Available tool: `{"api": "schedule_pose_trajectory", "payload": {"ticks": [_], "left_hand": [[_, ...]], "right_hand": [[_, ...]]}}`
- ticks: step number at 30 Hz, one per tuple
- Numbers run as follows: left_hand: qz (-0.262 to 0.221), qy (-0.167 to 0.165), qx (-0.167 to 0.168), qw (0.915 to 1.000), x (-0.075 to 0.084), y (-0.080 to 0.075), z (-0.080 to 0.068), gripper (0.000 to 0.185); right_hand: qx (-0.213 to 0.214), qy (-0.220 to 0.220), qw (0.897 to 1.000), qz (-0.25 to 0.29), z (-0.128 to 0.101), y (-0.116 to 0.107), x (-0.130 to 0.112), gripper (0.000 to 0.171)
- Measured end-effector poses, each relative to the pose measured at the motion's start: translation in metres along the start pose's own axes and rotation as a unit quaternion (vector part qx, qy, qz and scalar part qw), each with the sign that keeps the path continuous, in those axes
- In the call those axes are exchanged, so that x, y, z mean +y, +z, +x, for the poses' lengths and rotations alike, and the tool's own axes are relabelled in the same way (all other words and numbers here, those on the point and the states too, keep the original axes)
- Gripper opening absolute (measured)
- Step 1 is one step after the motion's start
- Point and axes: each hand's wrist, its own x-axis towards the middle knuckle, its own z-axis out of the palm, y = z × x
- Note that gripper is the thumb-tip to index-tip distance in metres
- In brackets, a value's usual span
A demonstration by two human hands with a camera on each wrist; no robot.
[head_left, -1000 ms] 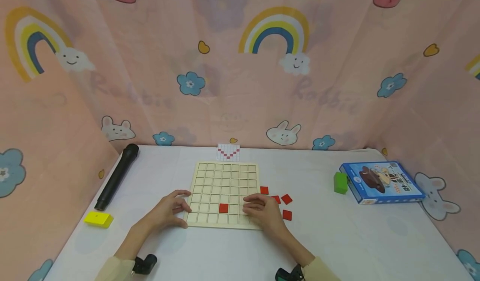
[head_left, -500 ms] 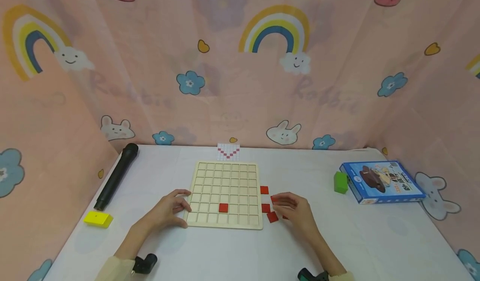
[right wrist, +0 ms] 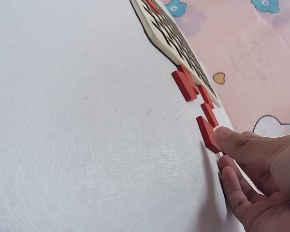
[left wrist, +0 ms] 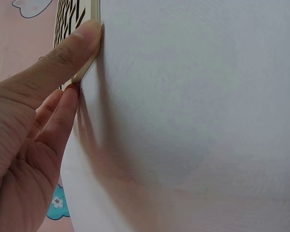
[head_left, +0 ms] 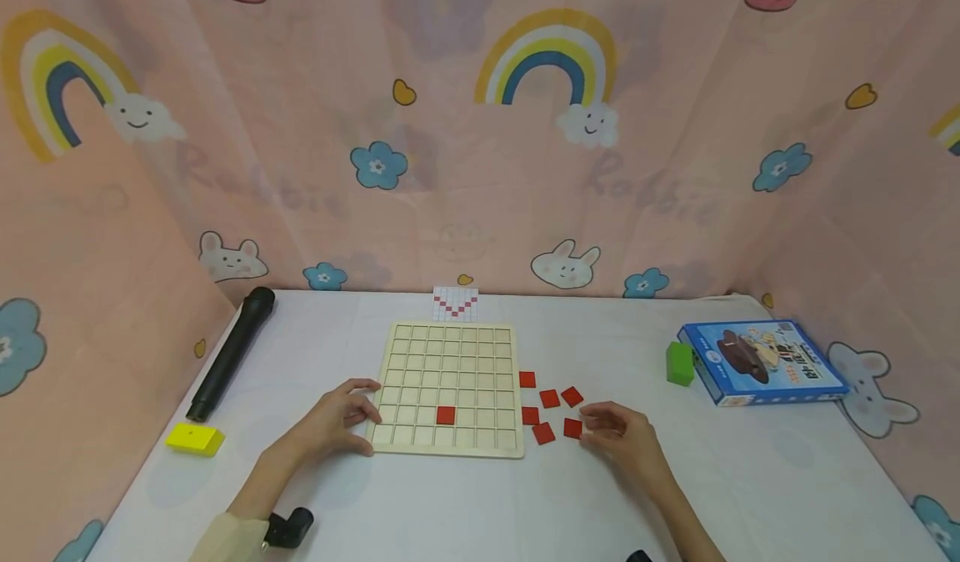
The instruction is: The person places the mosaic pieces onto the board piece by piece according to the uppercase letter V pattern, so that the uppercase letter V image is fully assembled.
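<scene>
1. The right hand lies with its grip loose and empty, thumb tip touching the nearest red tile, ready to pick it.
2. Five red tiles lie just right of the wooden grid board.
3. The left hand, fingers flat, steadies the board's left corner on the desk.
</scene>
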Motion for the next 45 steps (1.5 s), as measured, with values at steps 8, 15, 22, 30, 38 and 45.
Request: {"api": "schedule_pose_trajectory", "payload": {"ticks": [8,15,22,30,38,45], "left_hand": [[0.002,0.006,-0.002,1.0,-0.001,0.001,0.0,0.034],[-0.003,0.002,0.0,1.0,0.002,0.001,-0.001,0.035],[-0.002,0.0,0.003,1.0,0.003,0.001,-0.001,0.036],[-0.003,-0.008,0.006,0.9999,0.003,0.001,-0.003,0.035],[-0.015,0.013,-0.003,0.9998,0.002,-0.001,-0.004,0.034],[-0.016,0.014,-0.005,0.9998,0.001,0.0,-0.003,0.034]], "right_hand": [[0.002,0.014,1.0,-0.019,0.0,0.004,0.006,0.038],[0.01,0.013,0.999,-0.03,0.001,0.006,0.004,0.035],[0.014,0.009,1.0,-0.025,0.001,0.005,0.004,0.033],[-0.006,-0.014,1.0,-0.014,0.005,0.002,0.009,0.029],[-0.027,-0.023,0.999,-0.011,0.007,0.001,0.008,0.029],[-0.028,-0.03,0.999,-0.004,0.007,-0.001,0.011,0.027]]}}
